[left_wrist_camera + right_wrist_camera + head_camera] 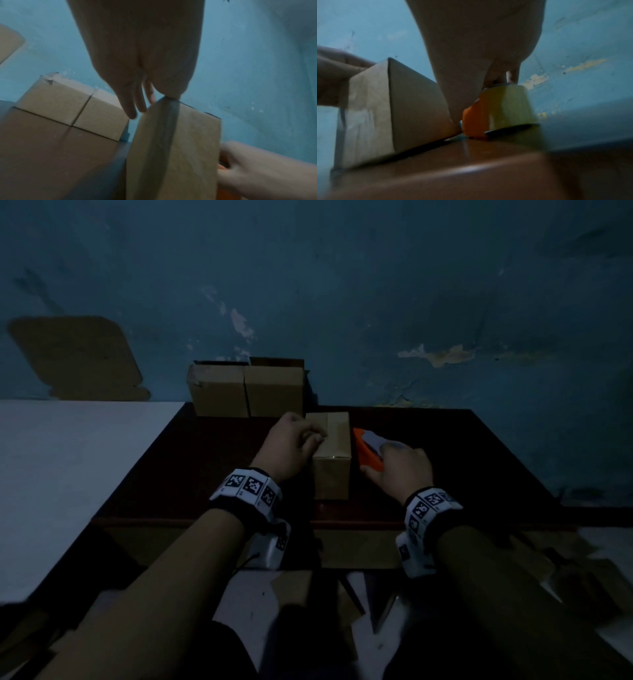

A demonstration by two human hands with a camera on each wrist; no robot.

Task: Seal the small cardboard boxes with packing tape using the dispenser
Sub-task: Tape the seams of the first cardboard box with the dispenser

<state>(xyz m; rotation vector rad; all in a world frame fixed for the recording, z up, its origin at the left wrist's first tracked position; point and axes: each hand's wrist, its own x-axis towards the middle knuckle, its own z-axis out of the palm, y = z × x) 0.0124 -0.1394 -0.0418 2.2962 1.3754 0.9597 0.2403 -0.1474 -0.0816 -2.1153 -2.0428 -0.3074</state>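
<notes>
Boxes counted: three on the dark brown tabletop [212,474]. One small brown cardboard box [332,453], closed, with a strip of glossy tape down its top seam, sits between the two hands. Two more plain cardboard boxes [246,390] stand side by side beyond the left hand, against the peeling blue wall [376,285].

One orange plastic tape dispenser [368,451] with a roll of clear, yellowish tape [510,105], just right of the small box and resting on the table.

Left hand [291,448]: fingers bent, tips on the box's top left edge, thumb on the taped seam at the far end.

Right hand [400,470]: fingers curled over the dispenser, gripping it; picture blurred.

Cardboard matte, creased; tabletop smooth, slightly shiny.
</notes>
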